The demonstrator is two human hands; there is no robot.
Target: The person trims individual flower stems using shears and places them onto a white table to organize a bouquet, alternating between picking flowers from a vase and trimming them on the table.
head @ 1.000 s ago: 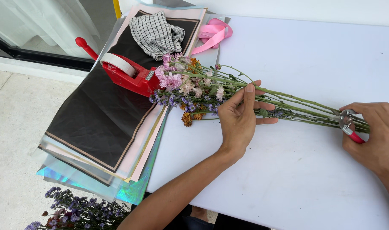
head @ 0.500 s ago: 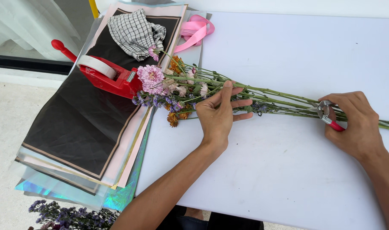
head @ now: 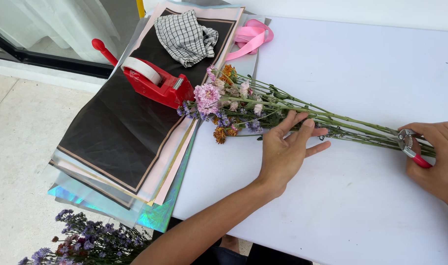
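Left hand (head: 285, 149) flat and spread, fingers pressing the flower stems (head: 332, 120) onto the white table (head: 342, 206). Right hand (head: 437, 157) curled around red-handled pruners (head: 411, 147) at the stems' right end. Blooms pointing left, beside the red tape dispenser (head: 153, 81).

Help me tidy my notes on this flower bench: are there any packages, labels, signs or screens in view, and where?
None show: no package, label, sign or screen.
Closest thing: a stack of wrapping sheets, left table edge, rectangular, black on top, pink and iridescent beneath.
On it: a red tape dispenser with a white roll.
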